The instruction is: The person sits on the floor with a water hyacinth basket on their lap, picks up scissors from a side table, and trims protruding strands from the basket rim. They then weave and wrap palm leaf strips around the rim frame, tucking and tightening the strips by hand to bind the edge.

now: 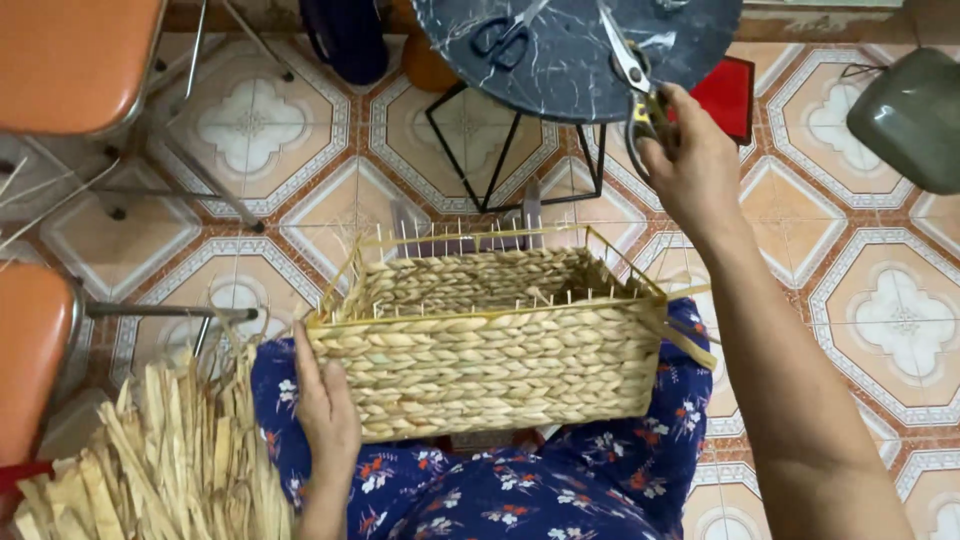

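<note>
head view: the floor [880, 300] is tiled in orange and cream with white flower medallions and grey patterned borders. a round dark marbled desk [560, 60] on a thin black wire frame stands at 12 o'clock, its near edge curving just above the woven basket [480, 350]. the basket, rectangular and plaited from pale straw, rests on the lap, on blue floral cloth [520, 490], at the centre of the view; thin wire uprights stick up along its rim and a loose straw strip hangs off its corner at 3 o'clock.

the left hand [325, 410] lies flat against the basket's side at 8 o'clock, fingers open and pressed to the weave, steadying rather than clenching. the right hand [690, 170] is raised at 1 o'clock, by the desk's edge, fingers curled around the handles of a pair of scissors [630, 75] whose blades lie on the desk top.

open floor shows at 3 and 4 o'clock. a second, dark-handled pair of scissors [505, 40] lies on the desk at 12 o'clock. a heap of cut straw strips [160, 460] fills 7 o'clock, touching the lap. orange chair seats [75, 60] on metal legs crowd 9 to 11 o'clock. a red object [730, 95] sits behind the desk, a grey-green container [915, 120] at 2 o'clock.
</note>
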